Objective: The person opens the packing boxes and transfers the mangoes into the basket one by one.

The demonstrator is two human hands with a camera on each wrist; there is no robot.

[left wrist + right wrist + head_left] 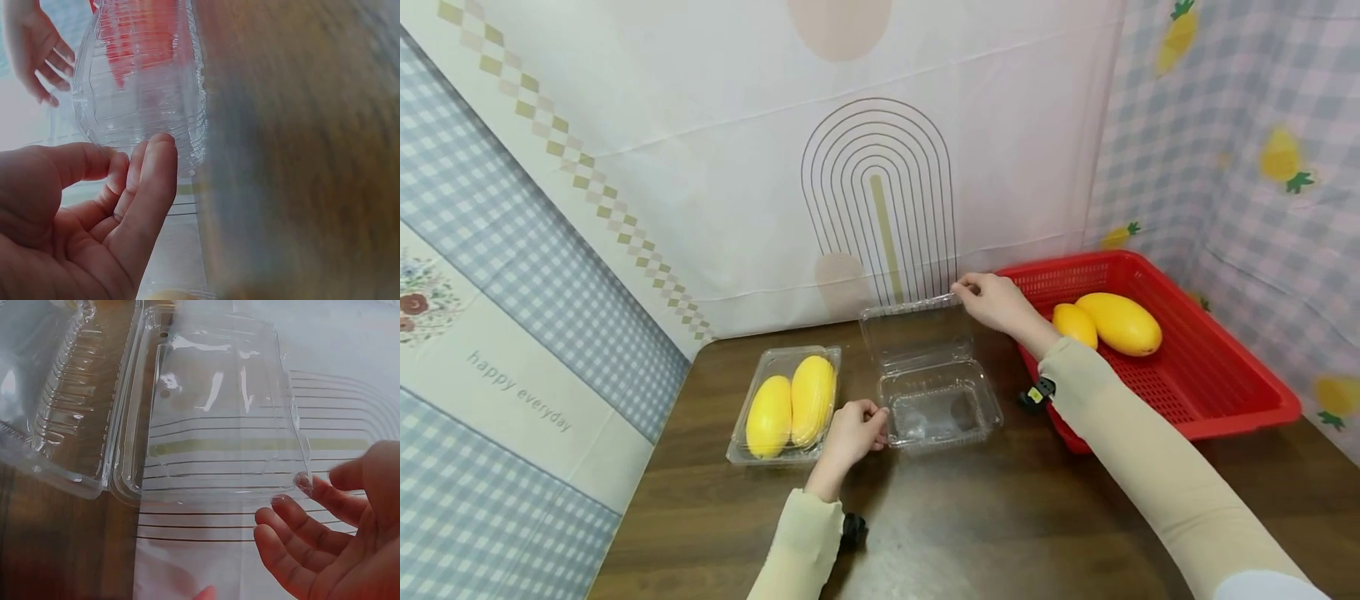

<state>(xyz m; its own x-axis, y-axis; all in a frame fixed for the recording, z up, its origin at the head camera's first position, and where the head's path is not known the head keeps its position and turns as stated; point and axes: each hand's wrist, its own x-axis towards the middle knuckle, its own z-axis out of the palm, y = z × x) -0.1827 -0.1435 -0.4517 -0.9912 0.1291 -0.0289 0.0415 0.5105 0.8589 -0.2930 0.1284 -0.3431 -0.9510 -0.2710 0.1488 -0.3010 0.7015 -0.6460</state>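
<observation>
An empty clear plastic clamshell container [936, 408] stands on the table, its hinged lid [917, 329] raised toward the back wall. My left hand [853, 437] pinches the base's left rim between thumb and fingers; the left wrist view shows this hand [106, 206] close up. At the lid's upper right corner is my right hand [1000, 304]. In the right wrist view that hand [331, 531] has its fingers loosely spread, one fingertip touching the corner and the thumb apart from it. Left of the open container, a closed clear container [765, 362] holds two yellow oval fruits [812, 400].
A red plastic basket [1225, 358] on the right holds two more yellow fruits [1120, 323], and my right forearm reaches across its front left side. Patterned cloth [737, 208] hangs behind the wooden table [970, 525] and at both sides.
</observation>
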